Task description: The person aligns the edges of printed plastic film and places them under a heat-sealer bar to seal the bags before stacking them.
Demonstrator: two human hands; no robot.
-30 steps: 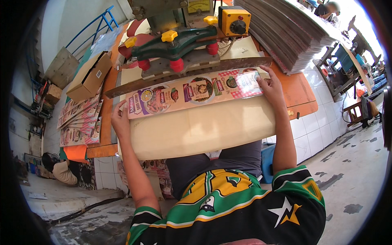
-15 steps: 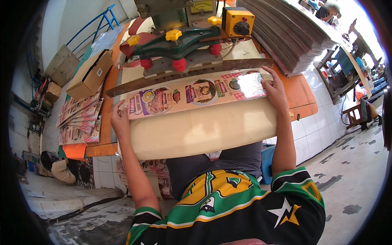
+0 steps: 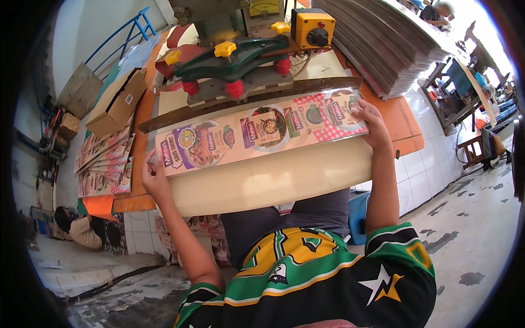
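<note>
Hands were at opposite ends of a long printed cardboard strip covered in food-package pictures. Left hand pinched the near-left corner, fingers closed narrow on the edge, and right hand gripped the far-right end the same way, thumb on top of the print. So the strip was held at both ends, stretched flat between the two grips, which I'd guess kept it from sagging or skewing.

Under the strip, between the hands, was a pale curved-edge board serving as the work surface, so the strip lay on it rather than hanging in the air. Just beyond the strip's far edge ran a dark wooden bar, and the strip's long side sat right along it, looked like a fence to square things up. Past that bar stood a green machine part with red feet and yellow knobs, and a yellow switch box just beyond the right hand.

Up past the right grip was a tall stack of flat sheets. Out past the left grip, more printed strips lay fanned on the orange tabletop, next to an open cardboard box
</note>
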